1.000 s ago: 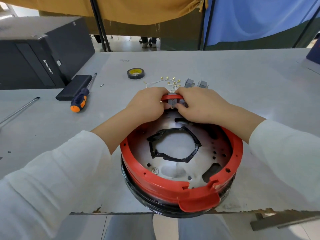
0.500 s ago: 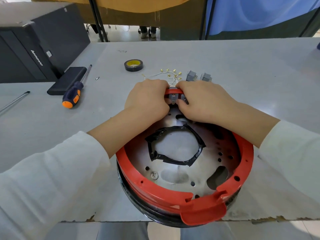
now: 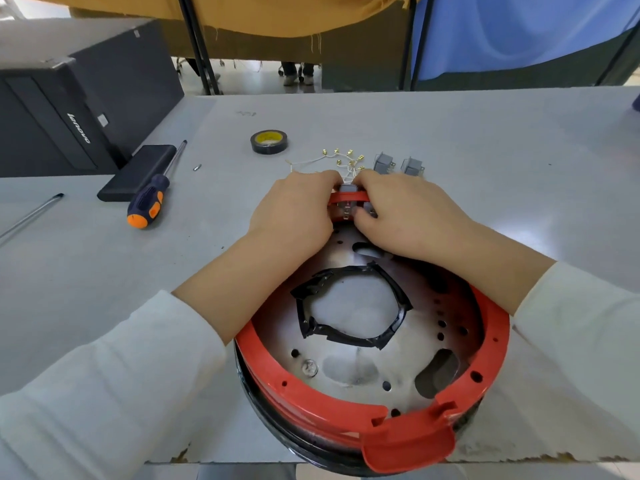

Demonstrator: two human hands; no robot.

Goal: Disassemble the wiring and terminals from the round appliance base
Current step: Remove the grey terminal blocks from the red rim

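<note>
The round appliance base [image 3: 311, 396] has a red rim and a metal plate with a ring of black tape [image 3: 349, 303]; it lies at the table's near edge. Both hands work at its far rim. My left hand [image 3: 294, 213] and my right hand [image 3: 405, 213] have curled fingers gripping a small grey switch [image 3: 348, 189] set in the red rim, one from each side. Behind them lie white wires with brass terminals [image 3: 341, 159] and two loose grey switches [image 3: 398, 164] on the table.
A roll of black tape [image 3: 269, 142] lies beyond the wires. A blue-and-orange screwdriver [image 3: 149, 200], a black flat device [image 3: 136, 176], a tiny screw [image 3: 196, 167] and a metal rod [image 3: 31, 214] lie at the left. A black computer case [image 3: 69, 109] stands far left.
The camera has shifted slightly. Both hands stay at the far rim; the grey switch now stands a little higher above the red rim between the fingers.
</note>
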